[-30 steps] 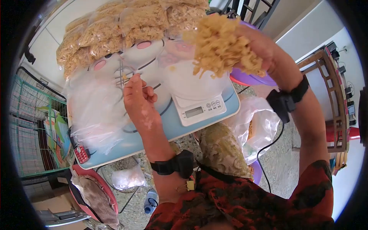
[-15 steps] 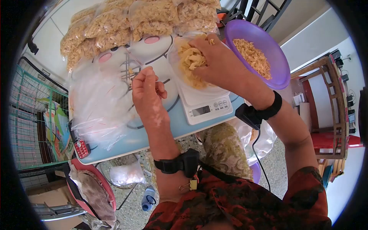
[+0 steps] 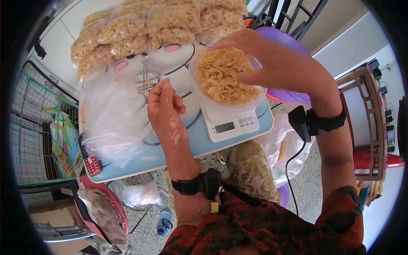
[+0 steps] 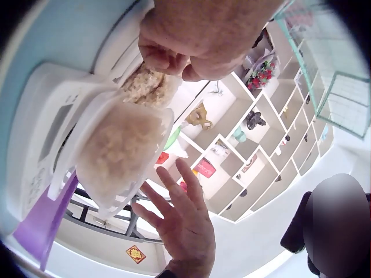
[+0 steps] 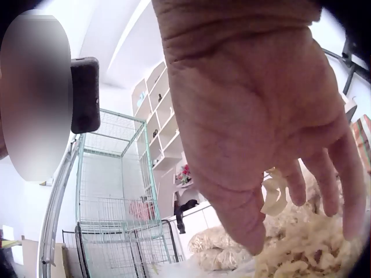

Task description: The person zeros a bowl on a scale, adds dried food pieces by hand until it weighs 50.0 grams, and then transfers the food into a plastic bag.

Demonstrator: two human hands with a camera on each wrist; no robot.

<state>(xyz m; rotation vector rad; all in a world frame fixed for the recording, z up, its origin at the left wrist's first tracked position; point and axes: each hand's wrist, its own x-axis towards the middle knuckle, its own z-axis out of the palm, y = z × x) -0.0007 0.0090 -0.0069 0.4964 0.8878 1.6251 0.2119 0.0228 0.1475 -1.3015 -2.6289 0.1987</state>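
Note:
My right hand is held over a translucent plastic tub, its fingers spread and the thumb apart. Thin yellowish dried flakes fill the tub, which stands on a white digital kitchen scale with its display lit. In the right wrist view one curled flake shows between thumb and fingers. My left hand has its fingers curled and the thumb against the index finger, pinching what looks like the edge of a clear plastic bag. To its left lies a pile of clear plastic bags.
Filled bags of flakes are stacked along the back of the blue table. Behind my right arm is a purple basin. A red phone lies at the left corner, and a wire cage stands beyond it.
My right hand has brought a large clump of flakes from the right, let it go into the tub and drawn back upward. My left hand keeps its pose, slightly further right.

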